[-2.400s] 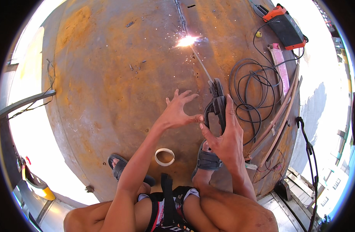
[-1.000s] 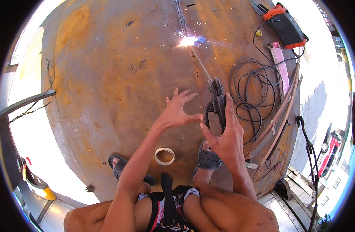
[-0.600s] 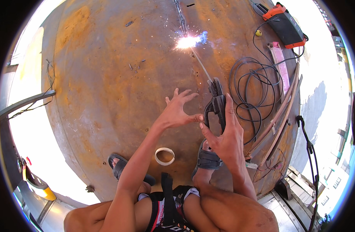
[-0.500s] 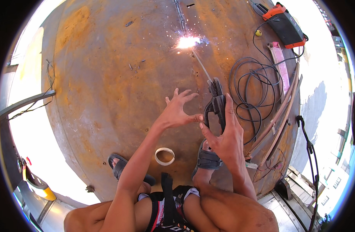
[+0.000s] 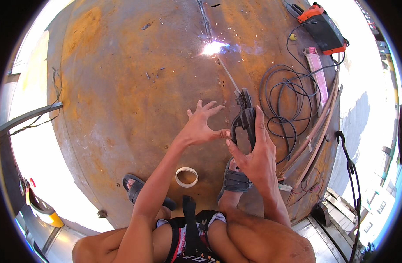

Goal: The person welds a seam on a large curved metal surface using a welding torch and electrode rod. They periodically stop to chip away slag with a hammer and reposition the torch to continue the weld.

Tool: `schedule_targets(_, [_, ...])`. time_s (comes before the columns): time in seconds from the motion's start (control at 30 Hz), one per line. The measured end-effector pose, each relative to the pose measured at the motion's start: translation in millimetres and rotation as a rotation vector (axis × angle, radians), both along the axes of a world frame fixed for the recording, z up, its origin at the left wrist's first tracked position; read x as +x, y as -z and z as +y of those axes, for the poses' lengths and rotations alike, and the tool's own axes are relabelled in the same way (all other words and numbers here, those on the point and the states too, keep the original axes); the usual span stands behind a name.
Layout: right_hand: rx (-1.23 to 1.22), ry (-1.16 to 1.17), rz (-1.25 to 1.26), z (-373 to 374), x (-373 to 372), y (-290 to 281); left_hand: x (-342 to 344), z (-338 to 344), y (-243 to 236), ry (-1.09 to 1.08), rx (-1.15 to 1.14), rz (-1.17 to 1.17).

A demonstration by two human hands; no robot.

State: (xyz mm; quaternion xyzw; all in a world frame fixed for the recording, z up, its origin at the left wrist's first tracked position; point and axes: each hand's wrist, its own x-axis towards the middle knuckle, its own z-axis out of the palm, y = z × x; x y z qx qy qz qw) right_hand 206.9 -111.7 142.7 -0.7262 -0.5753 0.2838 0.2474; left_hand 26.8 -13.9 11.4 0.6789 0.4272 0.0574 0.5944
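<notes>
My right hand (image 5: 259, 158) is closed round a black welding electrode holder (image 5: 247, 120). A thin welding rod (image 5: 229, 74) sticks out of the holder's jaws, its far end lost in a bright arc (image 5: 213, 48) with sparks. The arc burns on a seam in a rusty steel plate (image 5: 122, 87), at the lower end of a grey weld bead (image 5: 204, 19). My left hand (image 5: 201, 125) hovers over the plate with fingers spread; its thumb tip is at the left side of the holder, and whether it touches cannot be told.
An orange and black welding machine (image 5: 326, 30) stands at the far right, with a coiled black cable (image 5: 293, 94) before it. Beside that lie a pink packet (image 5: 315, 72) and long rusty metal strips (image 5: 312, 136). A pale ring (image 5: 186, 177) lies between my sandalled feet.
Fewer sparks fly, and bluish smoke drifts to the right of the arc. The arc seems a touch further right along its glow. Both hands and the holder look unmoved.
</notes>
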Motion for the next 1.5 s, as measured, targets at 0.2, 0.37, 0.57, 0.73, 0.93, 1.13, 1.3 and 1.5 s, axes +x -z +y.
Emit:
schedule_targets(0.2, [-0.007,0.009,0.015,0.1,-0.6,-0.3,0.2,-1.1,-0.7,-0.012,-0.003,-0.001])
schedule_targets(0.37, [-0.024,0.03,0.028,0.8,-1.2,-2.7,0.5,-0.7,0.5,-0.008,0.006,-0.005])
schedule_targets(0.57, [-0.057,0.059,0.05,1.6,-2.5,-4.9,0.1,-0.5,1.3,0.005,0.011,0.002])
schedule_targets(0.73, [-0.068,0.064,0.053,1.9,-2.5,-6.3,1.0,-0.7,-0.8,-0.001,-0.001,0.001])
schedule_targets(0.93, [-0.024,0.016,0.006,0.0,-0.2,-0.7,-0.4,-1.4,-0.6,-0.008,-0.003,-0.004])
schedule_targets(1.13, [-0.013,0.018,0.01,-0.4,1.0,-0.4,2.1,-0.6,0.3,-0.001,0.008,-0.008])
schedule_targets(1.3, [-0.01,0.008,-0.003,0.8,-0.4,-0.6,-0.4,-0.3,3.0,-0.005,0.017,-0.008])
schedule_targets(1.5, [-0.045,0.037,0.033,1.9,-1.5,-3.8,-1.7,-0.2,2.9,0.019,0.011,0.008])
